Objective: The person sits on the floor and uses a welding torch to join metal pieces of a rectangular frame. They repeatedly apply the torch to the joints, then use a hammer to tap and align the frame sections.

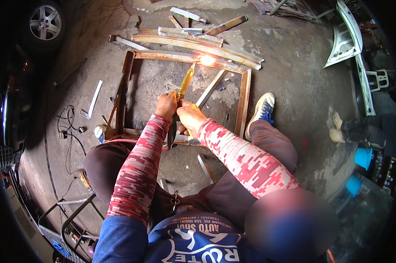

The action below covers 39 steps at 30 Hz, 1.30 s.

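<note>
Rusty steel frame (244,98) flat on concrete floor (294,65): likely heavy, rigid, hot near flame (207,60). Brass torch (185,82) looks stiff, light; grip it at rear handle. Left hand (166,106), right hand (191,117) both clenched on torch.

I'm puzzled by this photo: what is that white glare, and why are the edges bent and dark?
Head view: the glare is the flame at the torch tip, blown out white on the frame; the fisheye lens bends edges and darkens corners; a blurred patch sits lower right.
</note>
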Each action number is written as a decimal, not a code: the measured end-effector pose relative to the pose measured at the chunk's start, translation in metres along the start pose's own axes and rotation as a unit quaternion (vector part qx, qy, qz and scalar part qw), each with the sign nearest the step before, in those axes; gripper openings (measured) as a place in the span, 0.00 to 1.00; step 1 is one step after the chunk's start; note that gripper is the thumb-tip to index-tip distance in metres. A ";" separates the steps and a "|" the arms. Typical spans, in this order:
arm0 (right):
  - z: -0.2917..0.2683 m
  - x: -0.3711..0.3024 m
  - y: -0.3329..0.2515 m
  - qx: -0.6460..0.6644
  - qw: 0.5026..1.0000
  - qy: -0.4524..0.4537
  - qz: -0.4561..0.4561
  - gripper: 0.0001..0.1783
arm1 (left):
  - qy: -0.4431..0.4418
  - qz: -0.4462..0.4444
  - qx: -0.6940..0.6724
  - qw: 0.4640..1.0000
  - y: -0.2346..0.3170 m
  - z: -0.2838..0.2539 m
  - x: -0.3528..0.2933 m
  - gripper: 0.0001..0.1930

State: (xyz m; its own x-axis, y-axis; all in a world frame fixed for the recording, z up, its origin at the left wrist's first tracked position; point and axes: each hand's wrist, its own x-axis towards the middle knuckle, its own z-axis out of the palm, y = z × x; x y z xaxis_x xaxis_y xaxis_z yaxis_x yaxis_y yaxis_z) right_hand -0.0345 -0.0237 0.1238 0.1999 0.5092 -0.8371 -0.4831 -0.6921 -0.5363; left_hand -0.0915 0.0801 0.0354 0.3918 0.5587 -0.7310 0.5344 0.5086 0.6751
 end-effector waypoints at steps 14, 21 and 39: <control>0.001 -0.001 0.000 -0.012 1.000 0.006 -0.013 0.26 | -0.014 0.050 0.086 0.995 0.000 -0.002 0.000 0.18; 0.001 -0.001 0.000 -0.001 1.000 0.008 -0.003 0.25 | -0.009 0.041 0.021 0.999 -0.001 -0.002 -0.003 0.20; 0.001 -0.002 -0.002 -0.004 1.000 0.000 -0.004 0.25 | -0.028 0.067 0.054 0.996 0.001 -0.004 -0.007 0.18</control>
State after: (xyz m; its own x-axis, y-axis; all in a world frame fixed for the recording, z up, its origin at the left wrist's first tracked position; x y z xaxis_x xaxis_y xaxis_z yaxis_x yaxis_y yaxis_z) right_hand -0.0348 -0.0233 0.1267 0.2046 0.5144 -0.8328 -0.4741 -0.6923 -0.5441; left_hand -0.0966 0.0792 0.0410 0.5043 0.5786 -0.6411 0.5499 0.3572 0.7550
